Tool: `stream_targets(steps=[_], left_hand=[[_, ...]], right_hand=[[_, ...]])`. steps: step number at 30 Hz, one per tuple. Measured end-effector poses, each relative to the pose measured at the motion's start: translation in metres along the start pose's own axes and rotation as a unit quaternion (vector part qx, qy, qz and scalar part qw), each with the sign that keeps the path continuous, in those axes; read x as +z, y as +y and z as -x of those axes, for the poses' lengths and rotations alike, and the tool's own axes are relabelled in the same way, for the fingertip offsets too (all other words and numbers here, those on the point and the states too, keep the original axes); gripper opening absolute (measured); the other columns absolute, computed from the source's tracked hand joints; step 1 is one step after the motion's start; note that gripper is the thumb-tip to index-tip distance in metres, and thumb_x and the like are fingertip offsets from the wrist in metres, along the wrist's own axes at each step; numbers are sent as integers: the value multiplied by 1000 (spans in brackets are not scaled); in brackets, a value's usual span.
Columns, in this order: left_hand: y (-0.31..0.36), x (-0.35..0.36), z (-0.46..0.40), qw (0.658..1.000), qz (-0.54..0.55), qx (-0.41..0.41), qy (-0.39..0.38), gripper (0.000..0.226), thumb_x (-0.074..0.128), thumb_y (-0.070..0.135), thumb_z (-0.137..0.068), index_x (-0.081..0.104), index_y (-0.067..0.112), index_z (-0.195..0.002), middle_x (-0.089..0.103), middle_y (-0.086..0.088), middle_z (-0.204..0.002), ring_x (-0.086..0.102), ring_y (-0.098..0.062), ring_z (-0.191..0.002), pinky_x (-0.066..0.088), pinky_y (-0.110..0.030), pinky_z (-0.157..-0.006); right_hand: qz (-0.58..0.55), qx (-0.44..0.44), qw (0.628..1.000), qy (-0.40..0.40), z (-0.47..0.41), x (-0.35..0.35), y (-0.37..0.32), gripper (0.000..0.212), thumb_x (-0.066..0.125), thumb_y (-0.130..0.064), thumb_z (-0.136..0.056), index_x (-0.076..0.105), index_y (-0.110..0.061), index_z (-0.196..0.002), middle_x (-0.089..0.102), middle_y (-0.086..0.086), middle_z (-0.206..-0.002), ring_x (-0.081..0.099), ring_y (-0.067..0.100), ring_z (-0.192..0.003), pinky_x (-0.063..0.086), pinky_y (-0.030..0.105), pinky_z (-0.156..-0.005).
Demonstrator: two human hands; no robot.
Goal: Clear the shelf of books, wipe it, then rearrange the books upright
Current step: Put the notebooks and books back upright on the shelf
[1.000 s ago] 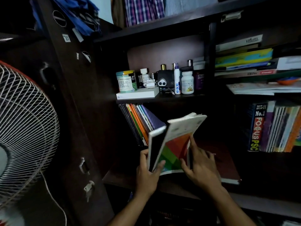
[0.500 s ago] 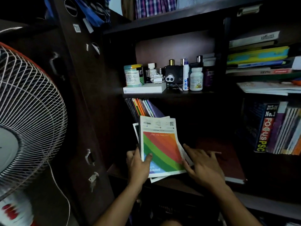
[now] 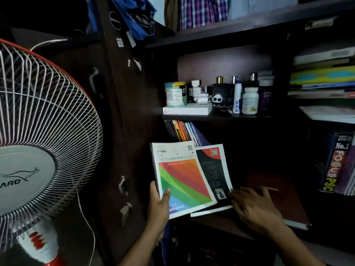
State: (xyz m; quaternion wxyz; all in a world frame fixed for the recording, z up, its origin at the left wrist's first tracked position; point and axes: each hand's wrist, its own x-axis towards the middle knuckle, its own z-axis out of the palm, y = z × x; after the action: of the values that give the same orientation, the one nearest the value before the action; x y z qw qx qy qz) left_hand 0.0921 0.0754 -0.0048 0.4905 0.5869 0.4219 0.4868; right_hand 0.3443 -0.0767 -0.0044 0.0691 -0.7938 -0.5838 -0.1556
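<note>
Gripping the lower left corner of the rainbow-striped book, the left hand has its thumb pressed on the cover and fingers curled behind. Landmark: the shelf board. This book is held just above the board's left front edge, cover facing the camera, long axis near vertical and tipped slightly left at the top; its printing appears upside down and is too small to read. Directly right of it, partly tucked behind, a black-and-red book leans the opposite way, bottom edge on the board. The right hand lies on the board, fingers spread and nearly straight, fingertips touching that book's lower right corner; it clasps nothing. A dark red book lies flat on the board beneath that hand. Slanted books stand at the rear left. Right of the board, a spine reads "No.1 FOCUS PSC". Left of it, a fan hub shows "...ARD".
</note>
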Motion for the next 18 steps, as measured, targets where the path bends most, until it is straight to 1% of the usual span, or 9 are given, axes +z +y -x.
stream_targets(steps=[1,3,5,7,9,11,13,15,18], left_hand=[[6,-5,-2,999,-31,31,30,49,58,19,-101,39,19,-147,63,-6,-134,62,-23,-115,48,-38,-99],[18,-16,-4,985,-94,73,121,43,57,20,-101,43,15,-141,69,-13,-120,65,-34,-103,48,-38,-84],[31,-25,0,967,-143,102,182,43,53,22,-102,41,15,-143,68,-18,-118,63,-43,-103,46,-44,-82],[38,-28,4,955,-191,126,187,45,50,21,-103,39,17,-147,67,-20,-119,62,-46,-103,46,-47,-81],[37,-27,0,955,-200,125,181,49,49,19,-104,37,23,-151,67,-20,-120,63,-45,-103,48,-48,-82],[36,-20,-7,958,-196,111,180,52,47,19,-105,34,31,-154,67,-21,-121,63,-43,-105,49,-47,-84],[37,-10,-14,961,-192,107,167,54,46,21,-106,31,36,-155,67,-20,-119,64,-41,-106,48,-42,-81],[41,2,-22,964,-191,96,160,53,45,21,-106,30,36,-155,67,-18,-117,64,-39,-105,44,-38,-77],[42,16,-30,969,-179,74,152,53,45,20,-106,30,36,-155,67,-14,-119,65,-35,-104,44,-35,-74]], right_hand=[[-6,-4,1000,-15,-2,-1,3,68,12,-59,-90,57,-42,-138,53,-25,-143,48,6,-134,20,44,-100],[-15,8,998,-58,0,-7,4,77,7,-65,-85,52,-40,-142,47,-24,-149,39,6,-142,19,49,-106],[9,36,996,-81,4,-13,5,76,10,-67,-85,52,-38,-140,50,-19,-146,39,7,-140,23,50,-106],[24,72,994,-72,13,-16,6,77,8,-69,-79,56,-35,-129,55,-15,-135,47,9,-130,31,49,-102],[42,105,991,-77,17,-21,7,75,6,-70,-77,54,-34,-122,55,-14,-130,50,10,-124,33,46,-98],[59,129,984,-105,12,-28,4,69,10,-69,-84,49,-33,-128,52,-10,-136,49,12,-127,30,47,-102],[63,138,979,-136,2,-30,-3,63,20,-62,-93,39,-29,-142,45,-3,-147,45,17,-134,23,48,-112],[43,126,979,-156,-11,-29,-12,67,22,-57,-91,30,-26,-150,41,0,-148,41,20,-138,19,47,-116],[10,90,987,-130,-33,-25,-25,62,43,-49,-93,31,-27,-150,42,-2,-146,42,20,-136,27,41,-114]])
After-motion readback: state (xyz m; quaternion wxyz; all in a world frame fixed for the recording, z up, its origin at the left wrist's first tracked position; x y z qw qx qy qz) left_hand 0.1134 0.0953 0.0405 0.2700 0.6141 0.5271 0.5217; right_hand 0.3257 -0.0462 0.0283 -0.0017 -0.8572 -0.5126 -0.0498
